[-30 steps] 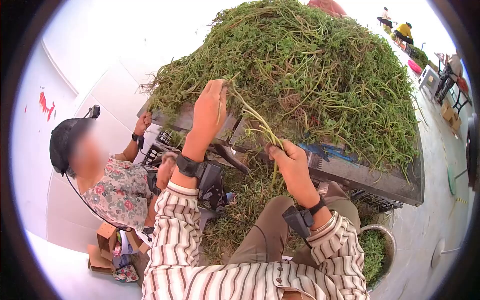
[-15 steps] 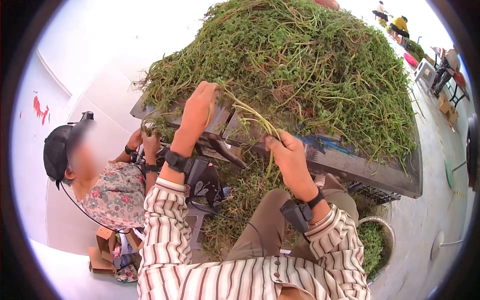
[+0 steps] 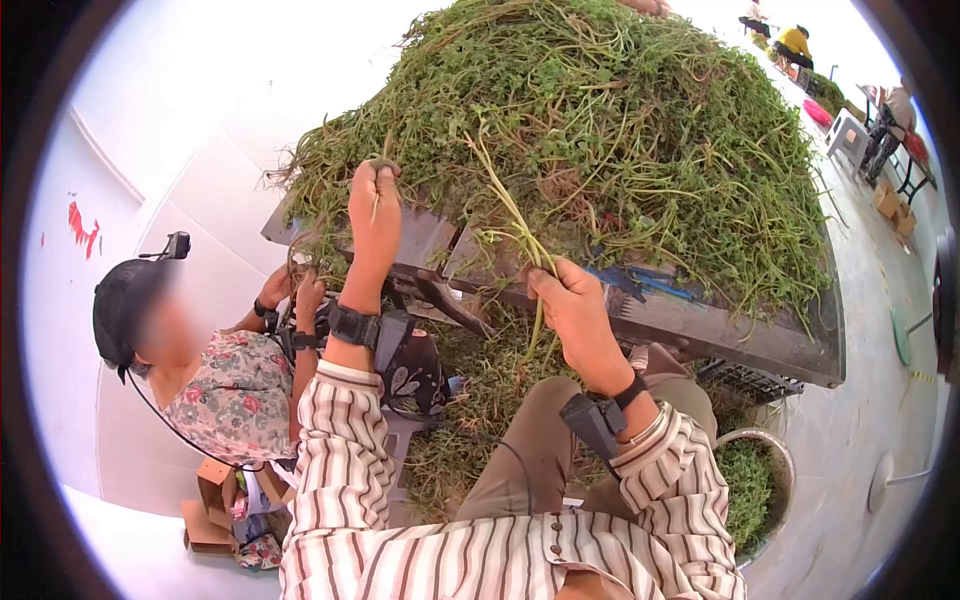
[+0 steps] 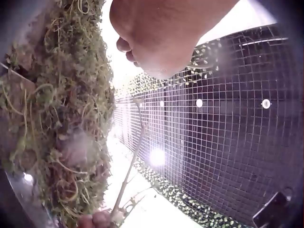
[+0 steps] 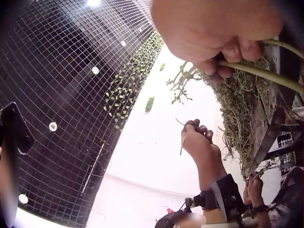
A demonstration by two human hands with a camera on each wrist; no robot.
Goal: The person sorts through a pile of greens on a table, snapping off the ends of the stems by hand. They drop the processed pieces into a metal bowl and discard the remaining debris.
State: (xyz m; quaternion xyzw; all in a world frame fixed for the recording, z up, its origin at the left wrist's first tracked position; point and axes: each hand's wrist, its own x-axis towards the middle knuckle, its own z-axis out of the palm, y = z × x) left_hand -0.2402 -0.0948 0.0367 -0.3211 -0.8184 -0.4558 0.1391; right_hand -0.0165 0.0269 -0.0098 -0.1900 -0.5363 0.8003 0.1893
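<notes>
Stems: a few long green stems run from the right hand up onto the heap, their lower ends hanging below the fist; they lie at the table's near edge.
Right hand: the right hand is curled round the stems, thumb on top; the right wrist view shows the fingers wrapped on them.
Left hand: the left hand is raised at the heap's near edge, fingers closed in a pinch on a thin sprig.
Heap: a tall heap of tangled greens covers the table, nearly all of it unsorted by the look of it.
Bowl: a metal bowl by the right knee holds a modest layer of picked greens, so the sorting seems early, with most left.
Floor: loose trimmings lie under the table edge.
Around: a second person in a floral top sits to the left, hands busy at the same table; wire mesh shows in the wrist views.
</notes>
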